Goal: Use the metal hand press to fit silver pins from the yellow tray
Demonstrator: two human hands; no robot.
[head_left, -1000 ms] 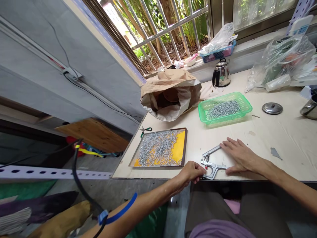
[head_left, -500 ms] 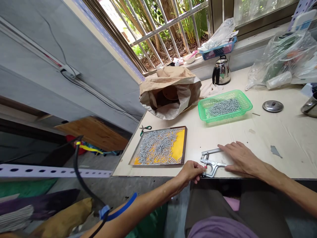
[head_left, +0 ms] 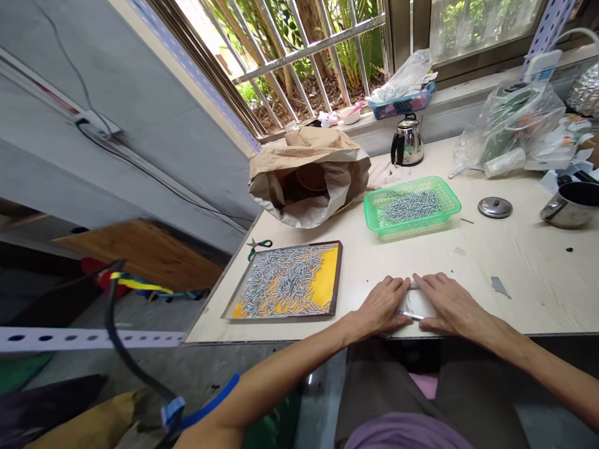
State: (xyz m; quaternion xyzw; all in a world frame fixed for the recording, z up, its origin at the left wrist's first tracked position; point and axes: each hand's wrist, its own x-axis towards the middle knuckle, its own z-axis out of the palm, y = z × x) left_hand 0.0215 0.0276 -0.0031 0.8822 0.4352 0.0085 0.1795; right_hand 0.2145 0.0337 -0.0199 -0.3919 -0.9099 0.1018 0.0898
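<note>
At the table's front edge, my left hand (head_left: 382, 305) is closed over the head of a metal plier-like tool (head_left: 412, 316), hiding most of it. My right hand (head_left: 452, 305) grips the ends of the tool's two handles between thumb and fingers. The handles show spread apart in the gap between my hands. Left of my hands lies a shallow tray (head_left: 334, 293) with a yellow bottom, holding many small metal pins. Farther back, a green plastic basket (head_left: 374, 226) holds more of the same pins.
Green-handled scissors (head_left: 264, 244) lie behind the tray. An open brown paper bag (head_left: 309, 149) stands at the back, near a steel kettle (head_left: 410, 143). Toward the right are a round metal lid (head_left: 495, 207), a steel pot (head_left: 568, 204) and plastic-wrapped items (head_left: 515, 118).
My left hand has moved from the tool's lower jaw up over its head, covering it. My right hand stays on the handles. The view has shifted slightly right.
</note>
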